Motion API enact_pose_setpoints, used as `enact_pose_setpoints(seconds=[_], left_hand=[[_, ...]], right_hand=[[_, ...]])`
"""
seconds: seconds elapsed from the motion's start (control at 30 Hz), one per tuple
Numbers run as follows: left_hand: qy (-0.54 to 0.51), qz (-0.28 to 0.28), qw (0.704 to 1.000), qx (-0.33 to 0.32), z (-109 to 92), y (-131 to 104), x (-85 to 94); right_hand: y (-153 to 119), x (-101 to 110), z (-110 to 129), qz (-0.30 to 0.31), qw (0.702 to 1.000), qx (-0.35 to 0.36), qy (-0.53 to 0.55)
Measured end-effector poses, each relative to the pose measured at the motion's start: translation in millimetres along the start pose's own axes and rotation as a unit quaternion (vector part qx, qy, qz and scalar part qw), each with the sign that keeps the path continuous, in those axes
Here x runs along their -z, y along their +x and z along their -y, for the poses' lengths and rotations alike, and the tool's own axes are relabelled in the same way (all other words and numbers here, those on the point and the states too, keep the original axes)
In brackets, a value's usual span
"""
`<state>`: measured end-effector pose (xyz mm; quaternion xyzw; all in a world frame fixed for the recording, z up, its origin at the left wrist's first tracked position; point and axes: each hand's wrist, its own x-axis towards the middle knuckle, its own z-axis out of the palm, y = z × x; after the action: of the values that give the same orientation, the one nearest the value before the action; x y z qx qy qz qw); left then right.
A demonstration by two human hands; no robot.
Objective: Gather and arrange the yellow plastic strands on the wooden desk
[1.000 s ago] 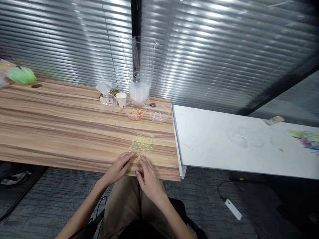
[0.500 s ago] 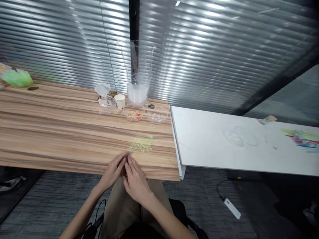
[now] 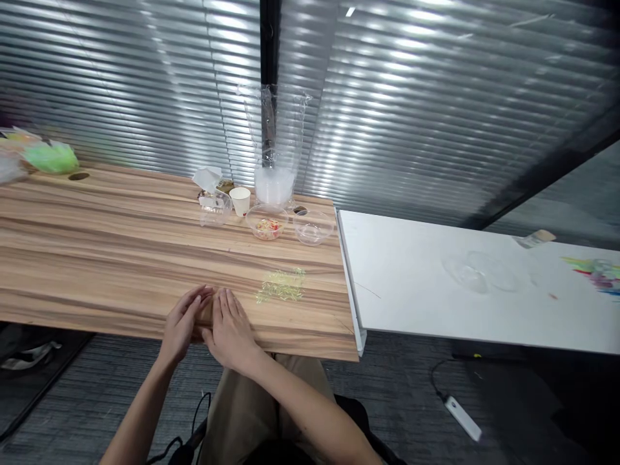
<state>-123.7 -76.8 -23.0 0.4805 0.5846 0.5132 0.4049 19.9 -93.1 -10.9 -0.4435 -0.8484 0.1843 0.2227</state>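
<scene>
My left hand [image 3: 181,323] rests at the table's front edge, its fingers stretched forward and slightly curved. Beside it lies my right hand [image 3: 230,330], palm down and fingers straight, on the wood-grain table [image 3: 121,258]. A narrow gap parts the two hands; I see nothing held in either, though the palms are hidden. To the right of my right hand, a loose patch of thin yellow-green bits [image 3: 282,286] is spread on the wood. Behind the bits stand a clear bowl [image 3: 254,226] with red, orange and pale pieces [image 3: 269,228] inside and a second clear bowl [image 3: 313,229].
At the back are a paper cup [image 3: 240,203], a clear plastic box [image 3: 216,210] and a tall clear bag [image 3: 275,184] with white contents. Green plastic packaging [image 3: 52,157] sits far left. The white table [image 3: 402,271] on the right carries clear lids [image 3: 479,271] and coloured strips [image 3: 600,274].
Both hands have moved left along the table edge, away from the yellow-green bits. Their fingertips, close together before, are now a little apart. The view has shifted slightly.
</scene>
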Motion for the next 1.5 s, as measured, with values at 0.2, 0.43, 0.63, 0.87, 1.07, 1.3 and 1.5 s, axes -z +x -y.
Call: enact_pose_setpoints(seconds=[0.2,0.43,0.63,0.87,1.07,1.3,1.5], left_hand=[[0.111,-0.006,0.992,-0.067,4,-1,-6.2],[0.335,0.156,0.880,-0.298,-4,-16,-24.8],[0.381,0.163,0.835,-0.362,-6,-16,-53.2],[0.374,0.200,0.820,-0.384,-3,-11,-62.9],[0.393,0.194,0.812,-0.385,-2,-11,-62.2],[0.422,0.223,0.783,-0.399,-1,-8,-63.0],[0.417,0.188,0.787,-0.414,0,-11,-61.1]], right_hand=[[21,-4,-3,-0.015,0.999,0.051,-0.010],[-38,34,-37,-0.088,0.994,0.039,0.047],[-58,67,-71,-0.063,0.993,0.095,0.009],[-54,66,-77,-0.054,0.994,0.094,0.000],[-57,68,-74,-0.065,0.994,0.085,0.000],[-55,65,-74,-0.040,0.996,0.085,-0.008],[-57,63,-77,-0.083,0.994,0.063,-0.008]])
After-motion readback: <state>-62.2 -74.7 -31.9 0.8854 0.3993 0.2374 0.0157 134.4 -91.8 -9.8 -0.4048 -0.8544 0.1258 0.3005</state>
